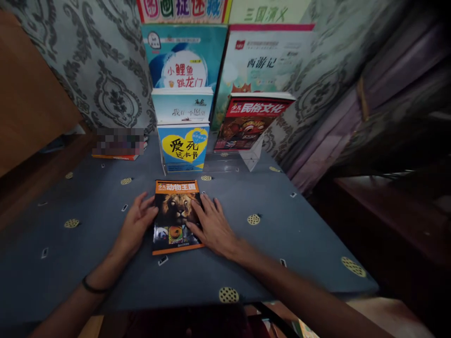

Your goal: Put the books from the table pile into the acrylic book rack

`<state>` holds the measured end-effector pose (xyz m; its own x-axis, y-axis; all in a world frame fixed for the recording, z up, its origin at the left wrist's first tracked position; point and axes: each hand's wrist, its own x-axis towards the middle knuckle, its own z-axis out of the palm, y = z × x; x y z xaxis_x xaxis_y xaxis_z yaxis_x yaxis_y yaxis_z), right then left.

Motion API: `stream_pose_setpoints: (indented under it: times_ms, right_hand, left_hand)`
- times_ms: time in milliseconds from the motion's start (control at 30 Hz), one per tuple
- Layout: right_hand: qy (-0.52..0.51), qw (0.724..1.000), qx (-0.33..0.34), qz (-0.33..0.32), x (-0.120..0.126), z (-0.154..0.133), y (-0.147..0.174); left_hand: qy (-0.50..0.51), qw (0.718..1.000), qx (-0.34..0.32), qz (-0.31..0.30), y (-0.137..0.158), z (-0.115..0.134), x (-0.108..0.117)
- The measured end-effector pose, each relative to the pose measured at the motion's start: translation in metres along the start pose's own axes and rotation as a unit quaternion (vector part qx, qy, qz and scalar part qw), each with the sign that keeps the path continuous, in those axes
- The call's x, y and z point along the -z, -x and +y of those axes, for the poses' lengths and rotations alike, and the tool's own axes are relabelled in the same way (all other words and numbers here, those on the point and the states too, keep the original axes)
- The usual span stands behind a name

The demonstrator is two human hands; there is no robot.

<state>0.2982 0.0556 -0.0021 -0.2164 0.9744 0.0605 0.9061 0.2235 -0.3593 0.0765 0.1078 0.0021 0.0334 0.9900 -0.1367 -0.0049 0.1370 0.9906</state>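
A book with a lion on its dark cover and orange bands (178, 211) lies closed and flat on the blue tablecloth (275, 244). At its left edge is my left hand (136, 220), fingers apart, the fingertips by the cover's side. My right hand (214, 225) rests over the book's right edge, with thumb and index finger spread on the cover. Neither hand grips the book. Just beyond it stands a blue book with a yellow heart (185, 148), upright in a clear stand.
A red-covered book (248, 123) leans in a clear holder (252, 157) at the back right. Taller books, one teal (185, 42) and one pale (268, 51), stand behind. Several stacked books (118, 145) lie at the back left. Patterned curtains (109, 89) hang behind the table.
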Motion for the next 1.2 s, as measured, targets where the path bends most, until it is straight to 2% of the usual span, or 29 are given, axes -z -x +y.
stream_pose_setpoints:
  times_ms: [100,200,267,333,400,433,500,633,733,833,933,1000,1100,1200]
  right_hand:
    - [-0.049,0.999,-0.01,0.008,0.005,0.001,0.003]
    - [-0.16,0.987,-0.013,0.028,0.005,0.01,0.003]
    - [-0.28,0.958,-0.019,0.06,0.002,0.019,-0.002]
    - [-0.409,0.909,-0.009,0.084,-0.001,0.03,-0.008]
    - [-0.491,0.867,0.006,0.082,-0.001,0.038,-0.013]
    - [-0.508,0.858,0.012,0.076,0.001,0.041,-0.013]
    - [-0.504,0.861,0.024,0.073,0.011,0.043,-0.008]
    - [-0.434,0.89,0.086,0.108,0.046,0.043,0.015]
    - [-0.339,0.928,0.068,0.136,0.067,0.049,0.031]
    - [-0.272,0.95,0.051,0.146,0.07,0.062,0.039]
    - [-0.254,0.955,0.064,0.136,0.066,0.071,0.046]
    - [-0.257,0.955,0.073,0.131,0.064,0.072,0.05]
    - [-0.253,0.953,0.063,0.153,0.066,0.074,0.052]
    - [-0.243,0.947,0.067,0.199,0.075,0.08,0.045]
  left_hand:
    - [0.107,0.988,0.103,-0.046,0.004,0.012,-0.006]
    - [0.149,0.978,0.126,-0.073,0.007,0.022,-0.011]
    - [0.152,0.979,0.112,-0.08,0.007,0.028,-0.013]
    - [0.136,0.982,0.084,-0.103,0.007,0.033,-0.016]
    - [0.1,0.987,0.05,-0.119,0.007,0.036,-0.018]
    - [0.076,0.989,0.032,-0.12,0.006,0.037,-0.019]
    - [0.028,0.993,-0.005,-0.113,0.005,0.039,-0.022]
    - [-0.039,0.99,-0.081,-0.112,0.002,0.045,-0.029]
    - [-0.071,0.979,-0.15,-0.122,0.0,0.049,-0.038]
    - [-0.117,0.961,-0.203,-0.146,-0.003,0.044,-0.046]
    - [-0.185,0.935,-0.238,-0.188,-0.006,0.035,-0.047]
    - [-0.241,0.915,-0.26,-0.191,-0.006,0.033,-0.045]
    - [-0.308,0.892,-0.301,-0.138,-0.003,0.041,-0.049]
    - [-0.33,0.866,-0.359,-0.109,0.001,0.059,-0.063]
